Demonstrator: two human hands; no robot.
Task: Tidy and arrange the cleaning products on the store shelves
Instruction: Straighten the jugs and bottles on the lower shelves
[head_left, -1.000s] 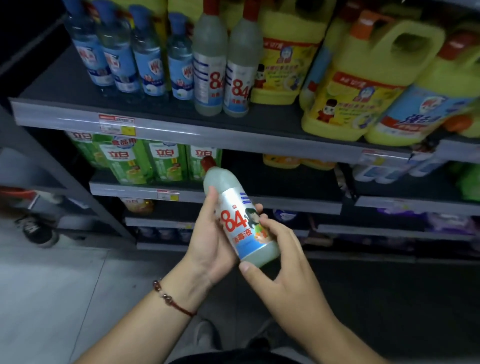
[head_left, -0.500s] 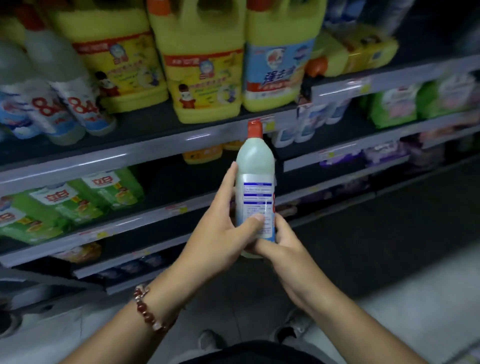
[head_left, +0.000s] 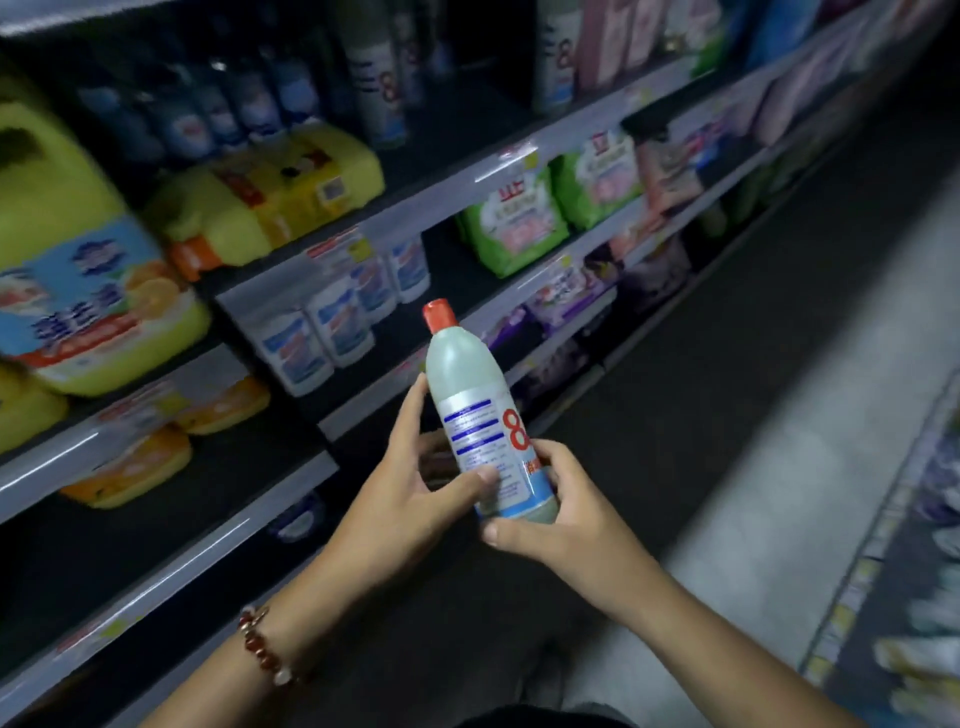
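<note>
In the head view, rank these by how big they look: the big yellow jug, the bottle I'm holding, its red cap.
1. Yellow jug
2. Held bottle
3. Red cap

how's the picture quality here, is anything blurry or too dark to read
Head view: dim overall, with the lower shelf bays nearly black. The yellow jug at the left edge and the goods at the right edge are smeared by motion blur and wide-angle stretch. The bottle held by the left hand and right hand is sharpest; its red 8 reads clearly.
</note>
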